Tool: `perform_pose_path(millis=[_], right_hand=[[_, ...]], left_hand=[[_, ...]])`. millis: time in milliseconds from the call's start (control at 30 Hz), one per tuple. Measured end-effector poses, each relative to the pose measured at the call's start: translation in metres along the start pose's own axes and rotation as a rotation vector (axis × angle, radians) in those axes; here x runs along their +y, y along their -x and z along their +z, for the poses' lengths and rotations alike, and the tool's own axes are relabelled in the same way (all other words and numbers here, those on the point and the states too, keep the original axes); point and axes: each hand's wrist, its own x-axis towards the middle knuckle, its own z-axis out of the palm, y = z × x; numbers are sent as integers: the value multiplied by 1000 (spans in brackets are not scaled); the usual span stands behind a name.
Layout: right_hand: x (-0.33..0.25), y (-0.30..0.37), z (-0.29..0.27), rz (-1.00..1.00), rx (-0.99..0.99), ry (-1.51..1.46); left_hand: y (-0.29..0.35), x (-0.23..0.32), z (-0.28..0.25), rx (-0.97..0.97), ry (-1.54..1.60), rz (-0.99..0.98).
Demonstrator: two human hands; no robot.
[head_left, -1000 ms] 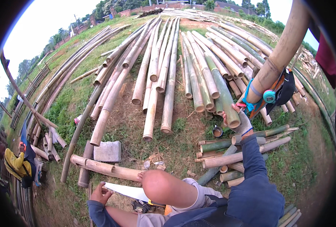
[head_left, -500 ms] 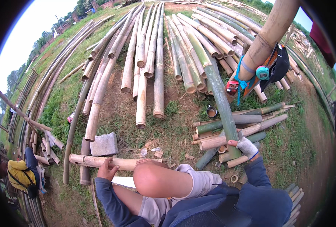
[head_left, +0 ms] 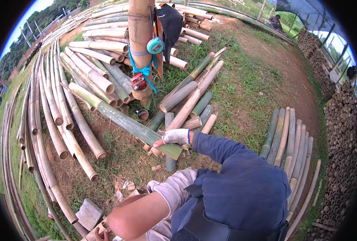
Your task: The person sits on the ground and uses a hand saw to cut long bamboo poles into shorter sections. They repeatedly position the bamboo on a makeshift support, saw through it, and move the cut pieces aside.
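My right hand (head_left: 174, 137), in a whitish knit glove with the thumb bare, grips the near end of a long green bamboo pole (head_left: 126, 121). The pole slants away to the far left, over other bamboo. At the lower edge, my left hand (head_left: 102, 235) is partly cut off. Its fingers curl over a short pale bamboo piece (head_left: 91, 234), beside my bent knee. Near that piece sits a rough grey stone block (head_left: 89, 213). Shorter cut bamboo lengths (head_left: 194, 96) lie piled just beyond my right hand.
An upright bamboo post (head_left: 140, 36) carries a teal tape measure (head_left: 155, 45), a blue tie and a red tool (head_left: 138, 81). A cup (head_left: 142, 115) stands by its foot. Long poles (head_left: 82, 116) fan out at left; more bamboo (head_left: 293, 148) lies at right. A person (head_left: 275, 22) sits far off.
My view has swung to the right, so the post and the stacks at right have come further in. My right hand stays on the green pole; my left hand has slid to the lower edge.
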Motion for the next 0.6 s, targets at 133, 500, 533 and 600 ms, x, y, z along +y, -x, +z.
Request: perform_pose_path(millis=[133, 500, 533, 600], right_hand=[[9, 8, 4, 20, 79, 176], [54, 160, -55, 149, 55, 421], [60, 172, -63, 170, 97, 519], [76, 189, -79, 241, 145, 663]], left_hand=[[-8, -30, -7, -49, -74, -61], [-37, -45, -8, -79, -59, 24], [-41, -40, -5, -105, -22, 9], [-45, -26, 2, -135, 85, -72]])
